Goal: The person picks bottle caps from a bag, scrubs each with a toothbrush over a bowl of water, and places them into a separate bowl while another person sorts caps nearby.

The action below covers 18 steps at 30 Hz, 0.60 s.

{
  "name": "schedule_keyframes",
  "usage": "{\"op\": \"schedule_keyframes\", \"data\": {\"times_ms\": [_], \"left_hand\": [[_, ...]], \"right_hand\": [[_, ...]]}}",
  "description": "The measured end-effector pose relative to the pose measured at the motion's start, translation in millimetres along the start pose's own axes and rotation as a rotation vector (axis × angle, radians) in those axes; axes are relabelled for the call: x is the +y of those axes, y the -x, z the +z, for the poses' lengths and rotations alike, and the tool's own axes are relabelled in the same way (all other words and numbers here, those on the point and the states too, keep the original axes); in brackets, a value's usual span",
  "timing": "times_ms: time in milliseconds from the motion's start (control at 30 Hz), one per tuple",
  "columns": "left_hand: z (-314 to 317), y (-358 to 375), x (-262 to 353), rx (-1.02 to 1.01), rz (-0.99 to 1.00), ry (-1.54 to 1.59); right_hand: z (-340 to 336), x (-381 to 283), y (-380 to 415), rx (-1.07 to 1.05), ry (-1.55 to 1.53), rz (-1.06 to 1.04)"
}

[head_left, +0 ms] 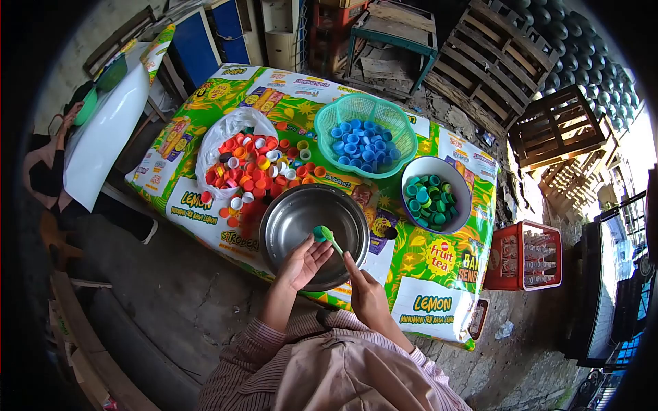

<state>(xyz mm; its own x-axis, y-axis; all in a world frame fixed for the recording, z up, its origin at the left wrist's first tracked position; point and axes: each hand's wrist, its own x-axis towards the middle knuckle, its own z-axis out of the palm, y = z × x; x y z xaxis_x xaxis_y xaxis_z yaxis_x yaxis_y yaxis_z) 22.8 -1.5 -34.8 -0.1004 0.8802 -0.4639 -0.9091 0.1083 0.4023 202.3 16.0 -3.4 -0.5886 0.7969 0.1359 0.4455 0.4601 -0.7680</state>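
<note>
My left hand (306,264) is over the steel basin (274,222), palm turned up, with a dark green bottle cap (318,235) held at its fingertips. The fingers partly hide the cap. My right hand (367,291) is closed round the handle of a light green spoon (334,241), whose head meets the cap. The inside of the basin shows bare shiny metal below both hands. Left of the basin, red, orange, white and yellow bottle caps (253,164) spill from a white plastic bag (207,147).
A green plastic basket (325,116) holds blue caps (363,145). Beside it, a bowl (460,177) contains green caps (430,202). A printed cover (428,270) drapes the table. A red bottle crate (524,253) stands to the right; another person (51,161) is at far left.
</note>
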Motion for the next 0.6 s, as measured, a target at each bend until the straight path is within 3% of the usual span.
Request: {"op": "schedule_keyframes", "data": {"times_ms": [100,167,300,367,400,500,600], "left_hand": [[3,1,2,0.008,-0.053,0.100],[6,2,4,-0.091,-0.126,0.194],[23,6,8,-0.081,-0.142,0.290],[14,1,6,-0.034,-0.238,0.486],[24,2,10,0.084,-0.226,0.531],[34,3,20,-0.036,-0.143,0.450],[24,-4,18,-0.019,-0.193,0.461]], "right_hand": [[5,5,-4,0.062,-0.028,0.010],[2,0,-7,0.092,-0.058,0.016],[-1,-11,-7,-0.040,-0.076,0.102],[0,-9,-12,0.049,-0.083,0.098],[4,-12,-12,0.113,-0.061,0.048],[10,-17,-7,0.053,-0.055,0.019],[12,-12,-10,0.099,-0.049,0.074]]}}
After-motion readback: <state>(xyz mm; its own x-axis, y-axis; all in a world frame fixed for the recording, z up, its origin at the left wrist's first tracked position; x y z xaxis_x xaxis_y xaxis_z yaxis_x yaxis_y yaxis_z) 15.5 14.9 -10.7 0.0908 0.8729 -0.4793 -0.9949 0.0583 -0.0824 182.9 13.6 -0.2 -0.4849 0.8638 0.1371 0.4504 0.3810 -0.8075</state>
